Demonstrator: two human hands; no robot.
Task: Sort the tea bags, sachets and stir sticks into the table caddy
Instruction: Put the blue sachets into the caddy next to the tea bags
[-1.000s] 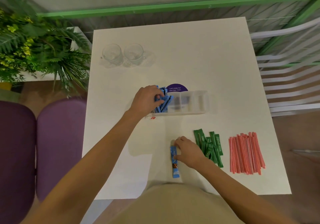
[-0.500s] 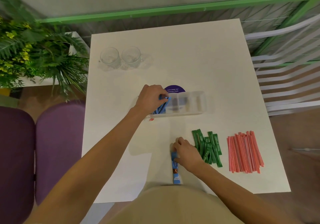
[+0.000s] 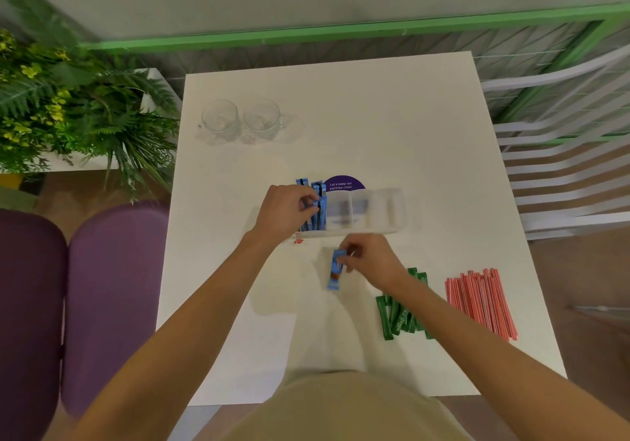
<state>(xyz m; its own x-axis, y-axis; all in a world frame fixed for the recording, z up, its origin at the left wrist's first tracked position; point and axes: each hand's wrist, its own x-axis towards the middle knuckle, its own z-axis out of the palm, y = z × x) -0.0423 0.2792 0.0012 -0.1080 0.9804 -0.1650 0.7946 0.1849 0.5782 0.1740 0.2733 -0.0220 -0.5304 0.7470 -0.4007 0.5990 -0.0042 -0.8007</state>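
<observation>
A clear plastic caddy (image 3: 371, 212) with several compartments stands mid-table. Its left compartment holds several upright blue sachets (image 3: 315, 201). My left hand (image 3: 288, 210) grips those sachets at the caddy's left end. My right hand (image 3: 370, 259) pinches the top of one blue sachet (image 3: 335, 270), held off the table just in front of the caddy. A heap of green sachets (image 3: 399, 314) lies at the front right, partly hidden under my right forearm. Beside it lies a bundle of red stir sticks (image 3: 480, 300).
Two glass mugs (image 3: 238, 121) stand at the table's (image 3: 375, 126) far left. A purple round card (image 3: 344, 184) sits behind the caddy. Plants (image 3: 68, 113) and purple chairs (image 3: 102, 287) are on the left, a white slatted chair (image 3: 566, 167) on the right.
My right hand has picked the lone blue sachet off the table's front and carried it up towards the caddy. My left hand stays on the blue sachets in the caddy.
</observation>
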